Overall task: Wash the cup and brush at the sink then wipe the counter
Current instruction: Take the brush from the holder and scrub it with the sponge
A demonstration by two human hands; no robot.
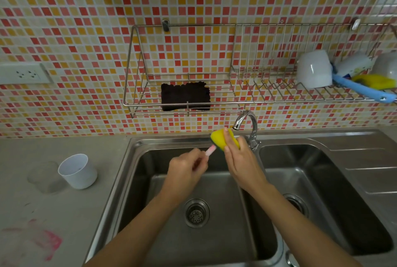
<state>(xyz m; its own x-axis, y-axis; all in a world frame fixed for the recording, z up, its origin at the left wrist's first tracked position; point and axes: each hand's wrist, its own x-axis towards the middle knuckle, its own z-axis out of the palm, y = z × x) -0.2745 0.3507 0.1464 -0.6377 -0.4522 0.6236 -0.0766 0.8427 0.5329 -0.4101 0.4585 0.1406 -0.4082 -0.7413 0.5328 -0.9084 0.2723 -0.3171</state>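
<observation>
The left hand (187,170) pinches a small pink brush (210,151) with curled fingers. The pink tip points up toward the right hand (240,159). The right hand grips a yellow sponge (218,137) with a green side, and its fingers wrap round it. Both hands are over the left bowl of the sink (133,159), just in front of the tap (247,123). The bowl has a round drain (196,213) at the bottom.

The white cup (77,172) stands on the grey counter (32,202) to the left of the sink, open end up. There is a pink smear (48,243) on the counter near the front.

On the wall, a wire basket (137,86) holds a dark pad (185,95). The dish rack (268,92) beside it holds white mugs (313,68) tipped over, a blue-handled scrubber (363,90) and a second sponge (376,80).
</observation>
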